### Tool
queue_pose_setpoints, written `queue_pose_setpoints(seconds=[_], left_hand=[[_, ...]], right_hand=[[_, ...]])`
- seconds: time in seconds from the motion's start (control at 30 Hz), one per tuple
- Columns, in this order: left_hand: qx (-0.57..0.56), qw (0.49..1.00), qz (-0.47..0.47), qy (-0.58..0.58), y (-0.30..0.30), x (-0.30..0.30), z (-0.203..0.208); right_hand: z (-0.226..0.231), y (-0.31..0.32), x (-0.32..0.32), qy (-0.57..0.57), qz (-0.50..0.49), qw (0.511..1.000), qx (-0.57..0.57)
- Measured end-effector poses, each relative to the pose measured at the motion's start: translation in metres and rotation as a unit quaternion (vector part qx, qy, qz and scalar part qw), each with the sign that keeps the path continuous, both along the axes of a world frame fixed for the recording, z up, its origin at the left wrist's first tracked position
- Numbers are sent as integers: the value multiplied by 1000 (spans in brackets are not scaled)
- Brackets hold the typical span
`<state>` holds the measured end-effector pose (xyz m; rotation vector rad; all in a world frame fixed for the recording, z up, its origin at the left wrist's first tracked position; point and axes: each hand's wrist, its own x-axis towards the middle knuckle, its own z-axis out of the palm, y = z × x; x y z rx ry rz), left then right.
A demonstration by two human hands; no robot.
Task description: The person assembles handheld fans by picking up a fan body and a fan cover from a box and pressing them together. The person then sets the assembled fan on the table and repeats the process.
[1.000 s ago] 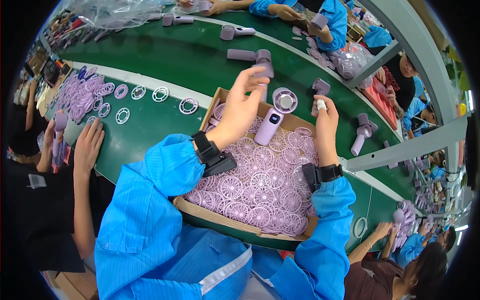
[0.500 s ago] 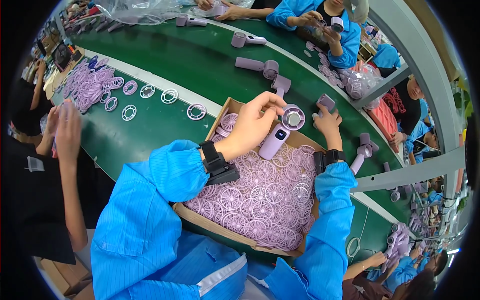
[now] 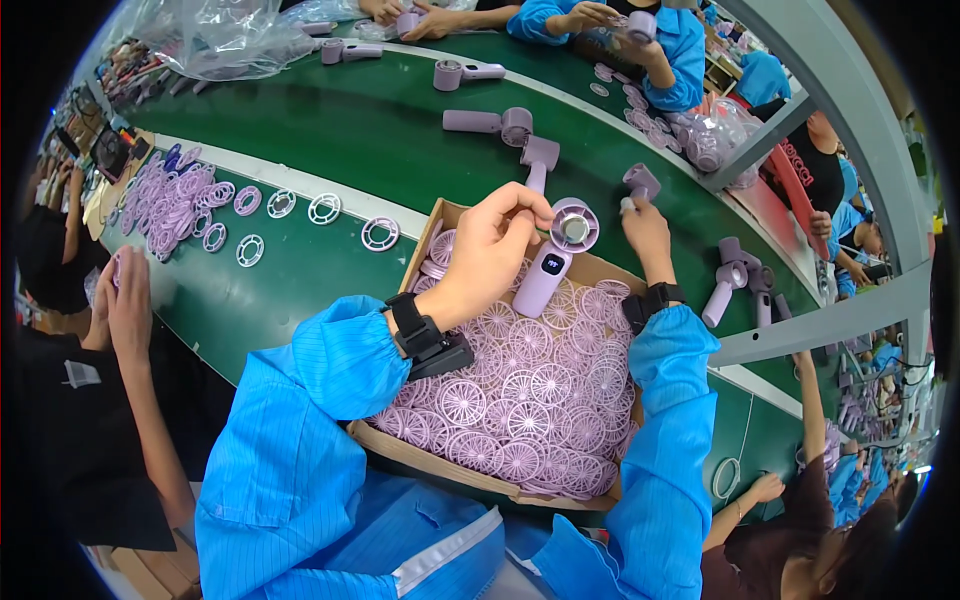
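Note:
A purple handheld fan (image 3: 541, 287) with a small dark display lies on the pile of purple spoked fan grilles (image 3: 530, 420) inside a cardboard box (image 3: 430, 460). Its round head is uncovered, showing a silver hub. My left hand (image 3: 485, 250) is over the box beside that head, thumb and forefinger pinched together; whatever they hold, if anything, is hidden. Beyond the box's far right corner, my right hand (image 3: 648, 238) has its fingers round the lower part of another purple handheld fan (image 3: 641, 181), above the green belt.
More handheld fans (image 3: 515, 127) lie along the green conveyor belt (image 3: 330, 130). Purple rings (image 3: 175, 200) are heaped on the left of the bench, with several loose rings alongside. Co-workers flank me and sit opposite. A grey metal frame (image 3: 840, 325) crosses at the right.
My right hand has closed on the fan at the belt, which has turned. The left hand has shifted slightly away from the uncovered fan's head. The whole view has moved a little.

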<state>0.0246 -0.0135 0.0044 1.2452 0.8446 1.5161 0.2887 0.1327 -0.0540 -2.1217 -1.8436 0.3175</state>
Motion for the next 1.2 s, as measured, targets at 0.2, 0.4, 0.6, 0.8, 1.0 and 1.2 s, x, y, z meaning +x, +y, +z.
queue_pose_setpoints(seconds=[0.2,0.4,0.6,0.8,1.0,1.2], left_hand=[[23,999,27,9,2,-1,-2],[42,997,9,59,-2,-10,-2],[2,984,-146,-100,-8,1,11],[63,988,-124,-63,-6,-11,-2],[57,996,-41,-60,-11,-10,2],[37,997,-58,-42,-11,-10,7]], right_hand=[[23,-20,0,539,-128,831,50],[69,-79,-53,593,-66,781,186],[78,-147,-77,297,236,833,403],[80,-174,-108,111,490,814,291],[76,-181,-108,53,511,854,79],[58,-185,-112,35,556,819,-133]])
